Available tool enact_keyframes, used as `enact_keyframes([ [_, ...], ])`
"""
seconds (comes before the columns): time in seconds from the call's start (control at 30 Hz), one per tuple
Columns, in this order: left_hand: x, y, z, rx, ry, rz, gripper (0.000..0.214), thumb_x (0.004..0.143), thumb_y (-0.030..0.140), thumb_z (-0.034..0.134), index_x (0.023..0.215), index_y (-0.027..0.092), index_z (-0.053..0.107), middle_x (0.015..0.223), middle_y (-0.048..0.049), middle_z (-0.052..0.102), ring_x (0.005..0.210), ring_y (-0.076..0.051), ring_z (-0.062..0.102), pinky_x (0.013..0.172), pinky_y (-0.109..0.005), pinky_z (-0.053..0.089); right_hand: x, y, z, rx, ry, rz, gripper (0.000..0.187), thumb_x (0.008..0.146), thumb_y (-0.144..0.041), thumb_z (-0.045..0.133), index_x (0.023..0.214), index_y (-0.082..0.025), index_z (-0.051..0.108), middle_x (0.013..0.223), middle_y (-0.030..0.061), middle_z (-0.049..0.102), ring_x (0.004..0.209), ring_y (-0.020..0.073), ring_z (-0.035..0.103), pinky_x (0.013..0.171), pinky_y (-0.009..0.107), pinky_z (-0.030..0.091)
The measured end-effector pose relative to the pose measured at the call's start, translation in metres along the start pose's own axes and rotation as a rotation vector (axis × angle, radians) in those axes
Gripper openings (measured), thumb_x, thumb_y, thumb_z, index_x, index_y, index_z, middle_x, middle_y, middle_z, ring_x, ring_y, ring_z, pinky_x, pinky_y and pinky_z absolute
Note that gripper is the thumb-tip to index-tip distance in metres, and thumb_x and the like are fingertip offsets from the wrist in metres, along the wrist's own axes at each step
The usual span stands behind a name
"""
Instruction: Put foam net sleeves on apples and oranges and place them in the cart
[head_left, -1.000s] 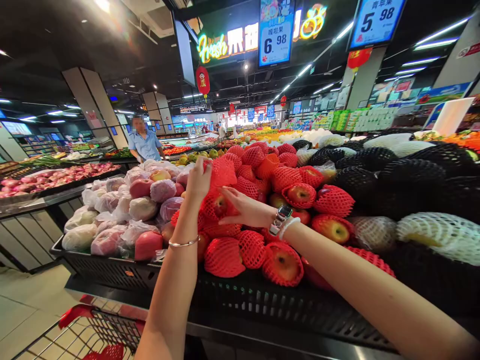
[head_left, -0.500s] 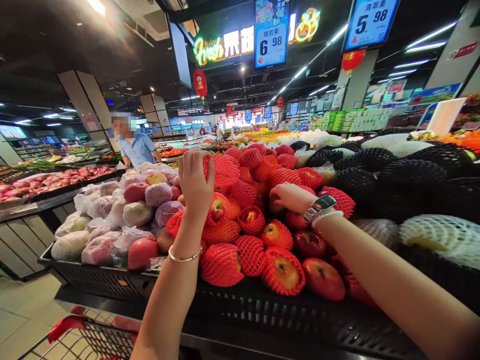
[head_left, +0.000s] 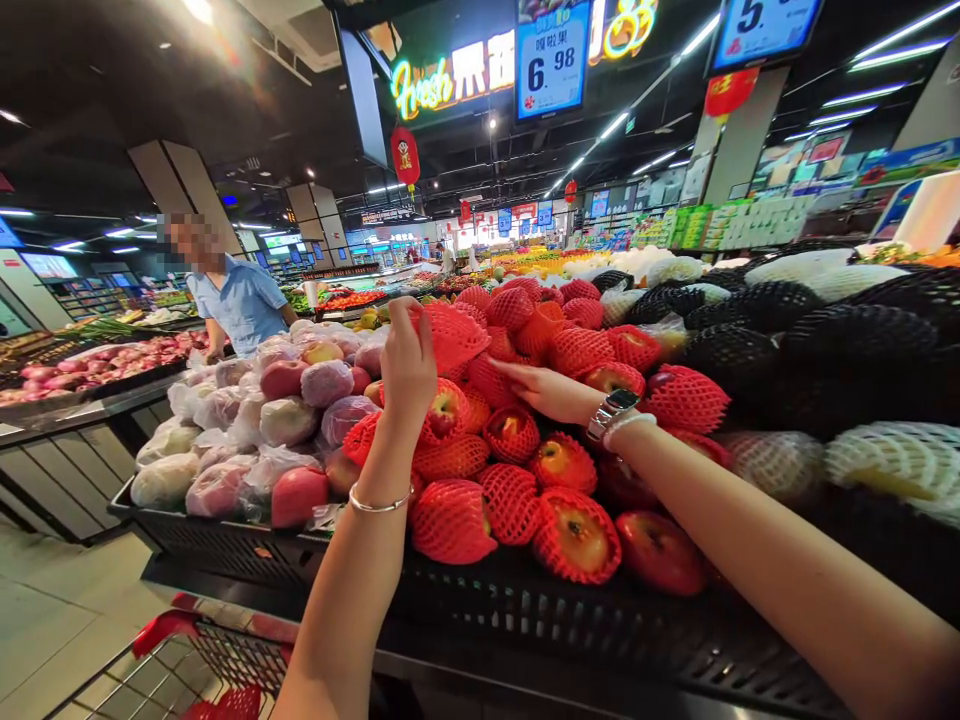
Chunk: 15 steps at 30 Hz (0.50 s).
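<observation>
Fingers curled, my left hand (head_left: 409,365) holds the near side of an apple in a red foam net (head_left: 455,336) at the top of the pile; the apple itself is hidden by the net. My right hand (head_left: 551,390) is open, its fingers stretched out to the left over the netted apples, with nothing seen in it. Just below it lies a red-netted apple (head_left: 511,435) with its top showing. Nearer the front are another netted apple (head_left: 577,535) and a bare red apple (head_left: 660,550).
Plastic-wrapped fruit (head_left: 289,420) lies left of the apples, and fruit in black nets (head_left: 731,350) to the right. A black crate edge (head_left: 525,620) runs along the front. At lower left stands a shopping cart (head_left: 217,650). A person in a blue shirt (head_left: 244,305) stands behind.
My right hand has moved left and its fingers have straightened. My left hand stays at the netted apple. The view has shifted slightly, and the person behind appears farther left.
</observation>
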<state>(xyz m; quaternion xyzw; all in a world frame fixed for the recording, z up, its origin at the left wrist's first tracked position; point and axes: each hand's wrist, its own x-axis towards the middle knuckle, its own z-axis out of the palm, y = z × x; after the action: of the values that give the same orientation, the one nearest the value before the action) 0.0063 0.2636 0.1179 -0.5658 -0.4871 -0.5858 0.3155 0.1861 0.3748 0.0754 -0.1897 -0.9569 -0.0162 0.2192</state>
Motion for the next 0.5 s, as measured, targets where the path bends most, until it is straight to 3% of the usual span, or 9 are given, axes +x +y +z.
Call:
enact_keyframes([
  [0.1, -0.002, 0.002, 0.001, 0.049, -0.077, -0.06, 0.007, 0.094, 0.023, 0.038, 0.098, 0.023, 0.045, 0.087, -0.0051, 0.06, 0.074, -0.018, 0.056, 0.066, -0.033, 0.038, 0.002, -0.001, 0.012, 0.006, -0.045, 0.012, 0.041, 0.09, -0.011, 0.042, 0.129, -0.005, 0.053, 0.131, 0.0168, 0.058, 0.122, 0.0215, 0.054, 0.106, 0.033, 0.039],
  [0.27, -0.002, 0.002, 0.001, 0.081, -0.099, -0.068, 0.007, 0.093, 0.022, 0.04, 0.098, 0.022, 0.046, 0.086, -0.0049, 0.061, 0.075, -0.019, 0.058, 0.066, -0.033, 0.039, 0.004, -0.005, 0.014, -0.032, 0.124, 0.087, 0.044, 0.085, -0.016, 0.057, 0.129, -0.009, 0.052, 0.123, 0.0179, 0.061, 0.117, 0.0291, 0.054, 0.101, 0.045, 0.04],
  [0.37, -0.001, 0.0, 0.002, 0.049, -0.081, -0.055, 0.006, 0.09, 0.019, 0.046, 0.095, 0.022, 0.045, 0.09, -0.0049, 0.061, 0.081, -0.018, 0.058, 0.072, -0.033, 0.042, 0.007, -0.007, 0.003, -0.024, 0.237, 0.175, 0.032, 0.085, -0.012, 0.054, 0.116, -0.011, 0.061, 0.112, 0.0144, 0.066, 0.107, 0.0269, 0.058, 0.096, 0.042, 0.042],
  [0.5, 0.001, -0.001, 0.002, 0.034, -0.08, -0.024, 0.01, 0.085, 0.016, 0.052, 0.087, 0.023, 0.044, 0.085, -0.0033, 0.058, 0.083, -0.018, 0.057, 0.078, -0.033, 0.043, 0.003, -0.003, -0.012, 0.03, 0.35, 0.276, 0.026, 0.09, -0.015, 0.048, 0.114, -0.012, 0.059, 0.104, 0.0107, 0.068, 0.097, 0.0212, 0.062, 0.088, 0.033, 0.046],
])
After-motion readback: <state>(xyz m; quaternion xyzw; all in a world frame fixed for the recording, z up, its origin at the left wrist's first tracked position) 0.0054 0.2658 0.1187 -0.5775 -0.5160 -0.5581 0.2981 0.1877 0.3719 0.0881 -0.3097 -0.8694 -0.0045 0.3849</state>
